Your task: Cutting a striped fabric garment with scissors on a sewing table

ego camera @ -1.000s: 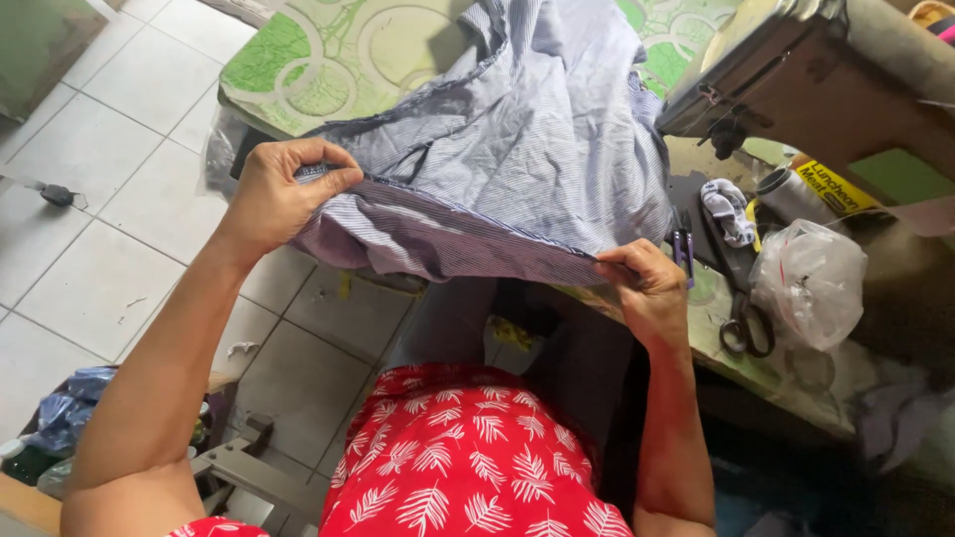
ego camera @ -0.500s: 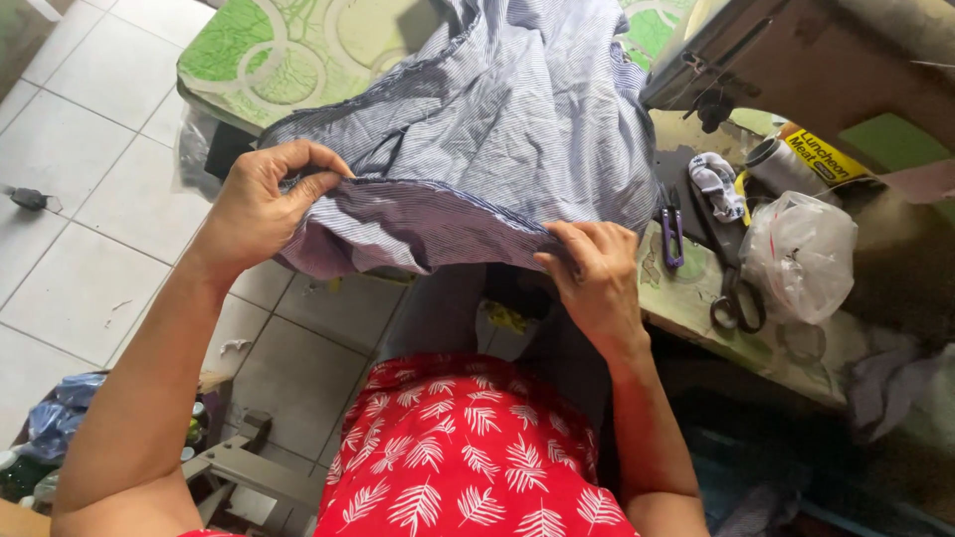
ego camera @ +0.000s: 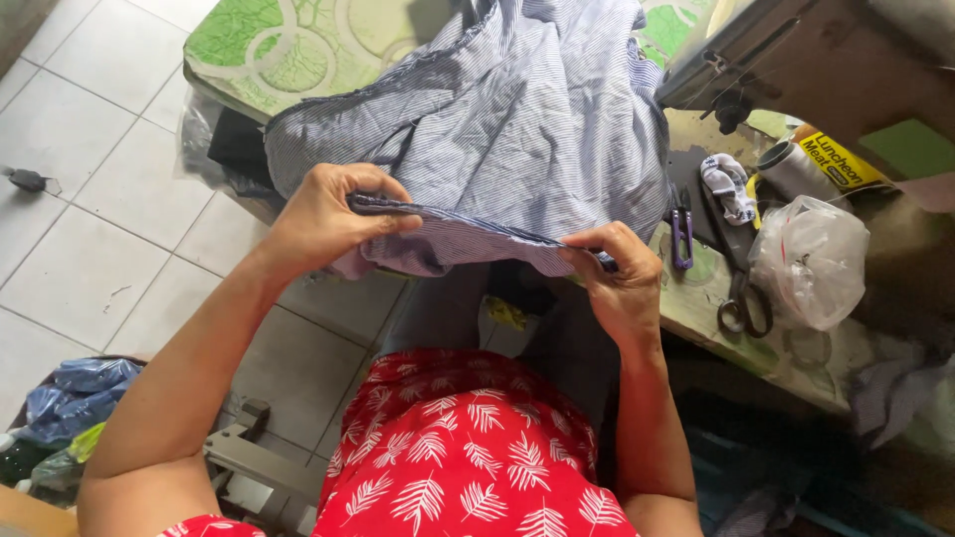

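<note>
Since half a second ago the two hands have drawn apart again, pulling the folded edge of the striped blue-grey fabric point(ego camera: 517, 149) into a straighter, tauter line. The left hand point(ego camera: 323, 224), at about nine o'clock of the cloth's lower edge, is curled shut with thumb on top, pinching the hem. The right hand point(ego camera: 617, 278), at about four o'clock, is likewise closed, fingertips gripping the same edge, wrist bent downward. The rest of the fabric is heaped on the green patterned table point(ego camera: 259, 50), toward twelve o'clock. Small purple snips point(ego camera: 681, 224) and dark scissors point(ego camera: 741, 298) lie just right of the cloth.
</note>
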